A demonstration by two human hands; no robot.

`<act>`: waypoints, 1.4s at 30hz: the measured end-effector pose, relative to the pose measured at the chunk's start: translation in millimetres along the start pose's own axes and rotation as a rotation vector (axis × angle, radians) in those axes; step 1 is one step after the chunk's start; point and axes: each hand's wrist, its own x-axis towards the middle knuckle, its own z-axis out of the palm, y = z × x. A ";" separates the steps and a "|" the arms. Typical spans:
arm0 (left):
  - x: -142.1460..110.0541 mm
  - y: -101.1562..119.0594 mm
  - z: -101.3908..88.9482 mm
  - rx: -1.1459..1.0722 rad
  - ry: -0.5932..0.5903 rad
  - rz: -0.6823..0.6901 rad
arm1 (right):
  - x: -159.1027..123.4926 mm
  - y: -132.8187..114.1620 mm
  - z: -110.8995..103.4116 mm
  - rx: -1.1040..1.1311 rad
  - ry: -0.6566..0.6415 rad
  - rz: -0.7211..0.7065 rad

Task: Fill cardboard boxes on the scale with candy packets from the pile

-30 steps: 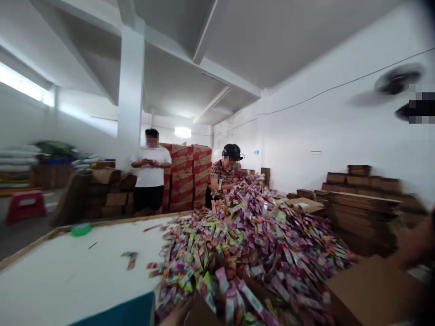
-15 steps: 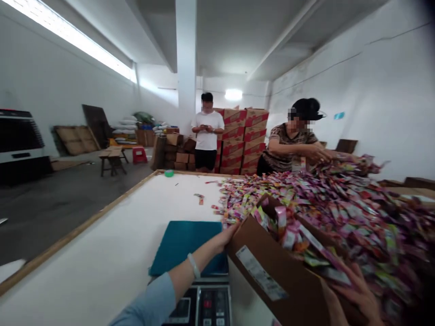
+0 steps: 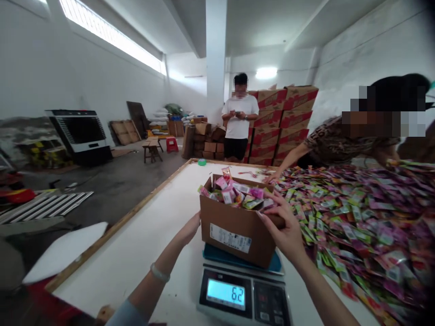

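An open cardboard box [image 3: 217, 217], full of small colourful snack packets [image 3: 234, 192], sits on the teal plate [image 3: 210, 254] of a digital scale [image 3: 200, 290]. The lit display [image 3: 225, 294] reads about 6.2. My left hand [image 3: 190, 228] holds the box's left side, its fingertips hidden behind the cardboard. At the right end, my right hand [image 3: 285, 226] grips the rim, thumb at the front and fingers over the top corner. A white printed label [image 3: 230, 237] faces me on the box.
A large heap of packets [image 3: 360, 226] covers the right of the white table [image 3: 142, 244]. A co-worker [image 3: 340, 136] leans over it. Another person [image 3: 239, 113] stands behind the table near stacked cartons [image 3: 295, 117]. Green tape [image 3: 201, 162] lies at the far edge.
The box has moved left from beside the packet heap onto the scale and is now level rather than tilted. The display is now lit. The co-worker leans lower, one arm stretched across the heap.
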 end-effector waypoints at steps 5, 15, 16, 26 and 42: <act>-4.5 -22.4 -23.5 -0.023 0.109 -0.100 | -23.3 -1.4 -26.7 0.110 0.088 0.104; -42.7 -41.5 -67.7 -0.054 0.282 -0.188 | -87.3 52.0 -101.8 -0.199 0.198 0.589; -45.1 -41.3 -67.5 -0.058 0.296 -0.191 | -92.2 57.5 -104.1 -0.211 0.184 0.619; -41.3 -20.5 -54.8 -0.030 0.329 -0.111 | -26.4 55.9 -97.9 -0.042 0.163 0.536; 15.2 94.8 28.8 0.288 -0.017 0.449 | 112.5 -23.5 63.3 -0.640 -1.093 -0.136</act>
